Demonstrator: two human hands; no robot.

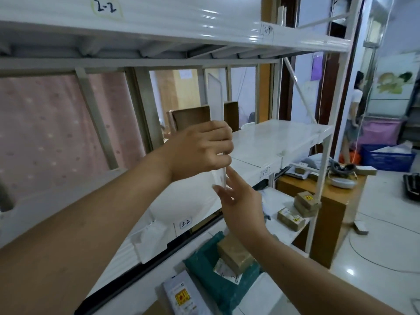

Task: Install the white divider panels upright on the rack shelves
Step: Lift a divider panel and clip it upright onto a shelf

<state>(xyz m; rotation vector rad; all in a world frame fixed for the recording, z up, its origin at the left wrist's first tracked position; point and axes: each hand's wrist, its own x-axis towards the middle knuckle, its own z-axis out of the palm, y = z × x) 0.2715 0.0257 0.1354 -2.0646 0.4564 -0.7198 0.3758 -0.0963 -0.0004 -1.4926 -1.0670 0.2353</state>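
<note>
A white divider panel point(216, 98) stands upright, edge-on to me, over the middle shelf point(272, 137) of the white rack. My left hand point(200, 148) is closed around its middle. Below it, my right hand point(241, 201) has its fingers spread, with the fingertips touching the panel's lower front edge near the shelf's front lip. The panel's bottom end is partly hidden by my hands. Another white divider point(150, 242) hangs on the shelf's front edge at lower left, beside the label "3-2" point(186, 222).
The upper shelf point(159, 23), labelled "2-2", is close overhead. A lower shelf holds a green parcel point(218, 283) and brown boxes point(234, 253). A wooden cabinet point(322, 214) stands at right, a blue crate point(386, 158) on the floor beyond. A person point(354, 114) stands far right.
</note>
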